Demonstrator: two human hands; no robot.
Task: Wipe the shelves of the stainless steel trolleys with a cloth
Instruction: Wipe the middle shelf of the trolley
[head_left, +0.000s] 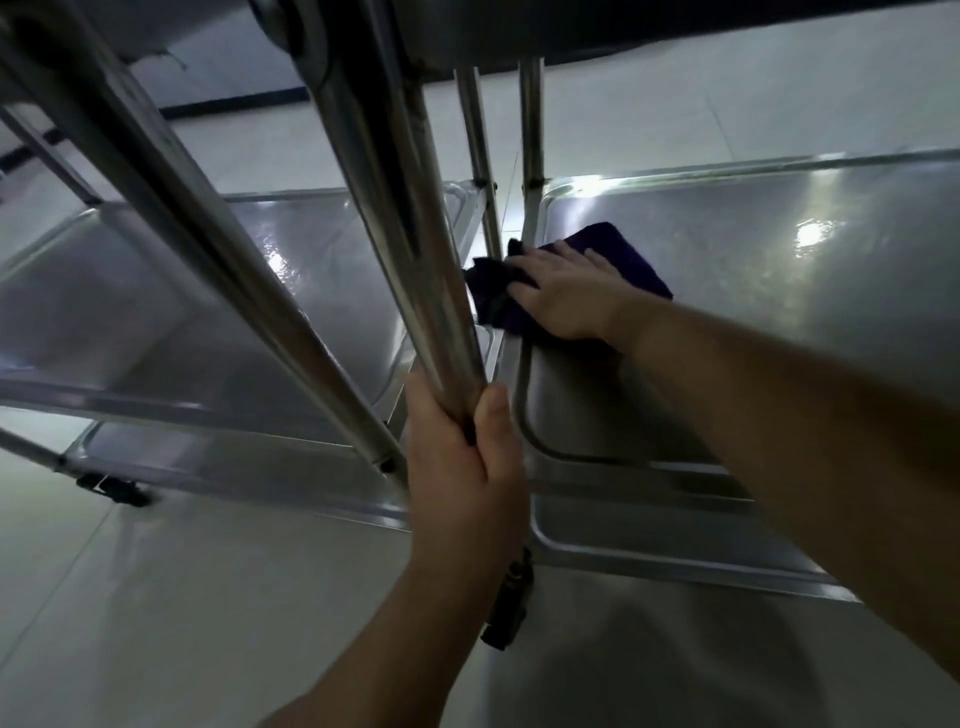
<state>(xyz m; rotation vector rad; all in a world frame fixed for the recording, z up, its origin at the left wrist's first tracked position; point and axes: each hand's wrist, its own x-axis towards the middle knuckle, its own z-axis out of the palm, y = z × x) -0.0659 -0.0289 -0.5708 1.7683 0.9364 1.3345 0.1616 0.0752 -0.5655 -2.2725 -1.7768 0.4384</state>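
**Asker:** Left hand (460, 467) first, since it sits nearest. What is it doing?

**Watcher:** Its fingers and thumb are curled round the lower end of a steel upright post (410, 249), gripping it. My guess is that it steadies the trolley or the person.

**Asker:** And the right hand (563, 293)?

**Watcher:** It lies spread and flat, pressing a dark purple cloth (618, 254) onto the right trolley's shelf (779, 312). The cloth sits at that shelf's left edge, close to the far left corner, and one end of it hangs over the edge into the gap between the two trolleys.

**Asker:** How far along is the wiping?

**Watcher:** Hard to say firmly. This shelf shines all over, yet I cannot tell wiped steel from unwiped. I judge the wiping to be midway on this shelf, with its right side and near edge perhaps still to do. A lower shelf (649, 540) shows beneath it, and the left trolley's shelf (156, 312) lies just beside; whether either has been done I cannot tell.

**Asker:** Anything in the way?

**Watcher:** Two thin posts (480, 140) rise right by the cloth at the far left corner, so that corner is cramped. An upper shelf overhead limits the reach. A castor (511, 603) stands on the tiled floor (156, 597) below.
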